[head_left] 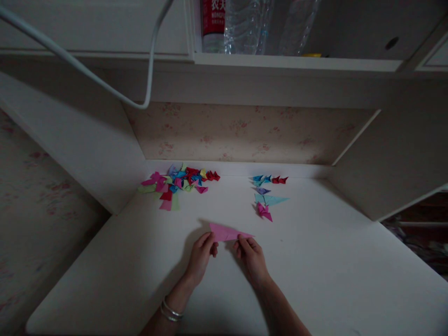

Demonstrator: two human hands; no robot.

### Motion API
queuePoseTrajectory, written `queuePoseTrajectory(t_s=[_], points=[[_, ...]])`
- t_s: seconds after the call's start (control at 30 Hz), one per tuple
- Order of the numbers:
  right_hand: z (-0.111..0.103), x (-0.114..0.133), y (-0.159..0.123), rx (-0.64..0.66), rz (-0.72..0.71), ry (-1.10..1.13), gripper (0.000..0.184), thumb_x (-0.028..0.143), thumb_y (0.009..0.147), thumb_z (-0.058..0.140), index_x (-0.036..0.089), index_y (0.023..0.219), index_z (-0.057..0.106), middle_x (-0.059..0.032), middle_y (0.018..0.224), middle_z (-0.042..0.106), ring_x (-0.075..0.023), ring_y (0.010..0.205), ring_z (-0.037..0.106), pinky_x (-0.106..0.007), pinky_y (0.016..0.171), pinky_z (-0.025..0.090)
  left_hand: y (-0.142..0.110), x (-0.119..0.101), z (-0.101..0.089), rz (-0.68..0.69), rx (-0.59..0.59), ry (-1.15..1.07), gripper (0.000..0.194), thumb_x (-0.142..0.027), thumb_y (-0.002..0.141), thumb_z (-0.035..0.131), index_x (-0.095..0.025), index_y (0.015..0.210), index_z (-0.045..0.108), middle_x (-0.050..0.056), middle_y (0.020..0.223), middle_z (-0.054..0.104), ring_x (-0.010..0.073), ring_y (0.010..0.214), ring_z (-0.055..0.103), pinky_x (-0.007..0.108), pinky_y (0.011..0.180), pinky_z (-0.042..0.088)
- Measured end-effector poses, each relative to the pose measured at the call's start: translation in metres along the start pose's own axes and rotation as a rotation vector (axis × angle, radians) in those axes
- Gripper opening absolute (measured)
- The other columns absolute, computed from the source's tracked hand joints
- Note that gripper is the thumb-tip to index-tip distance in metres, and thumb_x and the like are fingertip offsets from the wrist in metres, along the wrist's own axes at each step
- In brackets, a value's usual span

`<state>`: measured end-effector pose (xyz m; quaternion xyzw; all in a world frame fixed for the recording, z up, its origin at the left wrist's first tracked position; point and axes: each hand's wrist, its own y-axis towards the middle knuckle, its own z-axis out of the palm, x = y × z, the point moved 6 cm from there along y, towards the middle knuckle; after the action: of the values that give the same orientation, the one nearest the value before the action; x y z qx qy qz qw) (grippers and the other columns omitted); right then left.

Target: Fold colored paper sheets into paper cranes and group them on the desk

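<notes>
A pink sheet of paper point(227, 232), folded into a long pointed triangle, is held between my two hands just above the white desk. My left hand point(203, 252) pinches its wide end between thumb and fingers. At the narrow end, my right hand point(251, 255) grips the lower edge close to the tip, with the fingers curled. Beyond my right hand lie a magenta folded paper piece point(264, 211), a light blue folded triangle point(272, 199) and a small purple folded piece point(262, 190).
Many coloured folded papers point(182, 181) are heaped at the desk's back left. Small blue pieces point(262, 178) and red pieces point(280, 180) line the back right. A white cable point(105, 86) hangs at upper left. Plastic bottles point(243, 28) stand on the shelf point(297, 60) above.
</notes>
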<state>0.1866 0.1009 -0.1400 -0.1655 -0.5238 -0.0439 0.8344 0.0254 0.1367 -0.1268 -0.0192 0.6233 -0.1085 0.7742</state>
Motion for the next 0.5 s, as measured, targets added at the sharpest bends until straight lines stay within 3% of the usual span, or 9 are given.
queuePoseTrajectory(t_s=[0.1,0.2,0.3,0.37,0.5], points=[[-0.002,0.005,0.0,-0.001,-0.016,0.101,0.028,0.039,0.073,0.073,0.015,0.086,0.066,0.0008,0.06,0.061,-0.006,0.042,0.041,-0.019,0.04,0.028,-0.003,-0.002,0.001,-0.04,0.015,-0.008,0.035,-0.05,0.073,0.065,-0.016,0.08,0.061,-0.009,0.051,0.037,0.0043,0.042,0.031,0.018,0.04,0.019],[-0.005,0.009,0.0,0.015,0.002,0.231,0.038,0.032,0.072,0.074,0.019,0.106,0.062,0.0018,0.061,0.062,-0.005,0.04,0.039,-0.017,0.037,0.028,-0.005,-0.001,0.002,-0.069,0.043,0.0,0.039,-0.048,0.072,0.066,-0.017,0.096,0.064,-0.011,0.048,0.033,0.0039,0.039,0.025,0.018,0.038,0.014],[-0.008,0.011,0.0,0.008,0.046,0.338,0.032,0.028,0.07,0.076,0.02,0.099,0.065,-0.0006,0.066,0.064,-0.0086,0.05,0.051,-0.018,0.043,0.039,-0.004,0.001,-0.001,-0.052,0.025,-0.048,0.035,-0.039,0.073,0.065,-0.017,0.1,0.065,-0.005,0.056,0.05,0.0056,0.044,0.038,0.018,0.039,0.023],[-0.008,0.011,-0.001,0.002,0.051,0.373,0.028,0.028,0.07,0.076,0.021,0.095,0.067,-0.0022,0.073,0.066,-0.0107,0.058,0.055,-0.02,0.048,0.043,-0.003,0.001,-0.002,-0.018,0.021,-0.113,0.029,-0.032,0.073,0.063,-0.015,0.096,0.067,0.002,0.071,0.062,0.0089,0.054,0.049,0.019,0.044,0.033],[-0.002,0.01,-0.001,0.026,0.007,0.323,0.023,0.034,0.072,0.075,0.019,0.089,0.067,-0.0015,0.075,0.065,-0.0078,0.053,0.05,-0.019,0.047,0.04,-0.001,0.001,-0.004,-0.021,0.014,-0.244,0.028,-0.03,0.072,0.059,-0.013,0.092,0.069,0.009,0.089,0.067,0.0142,0.065,0.056,0.024,0.05,0.042]])
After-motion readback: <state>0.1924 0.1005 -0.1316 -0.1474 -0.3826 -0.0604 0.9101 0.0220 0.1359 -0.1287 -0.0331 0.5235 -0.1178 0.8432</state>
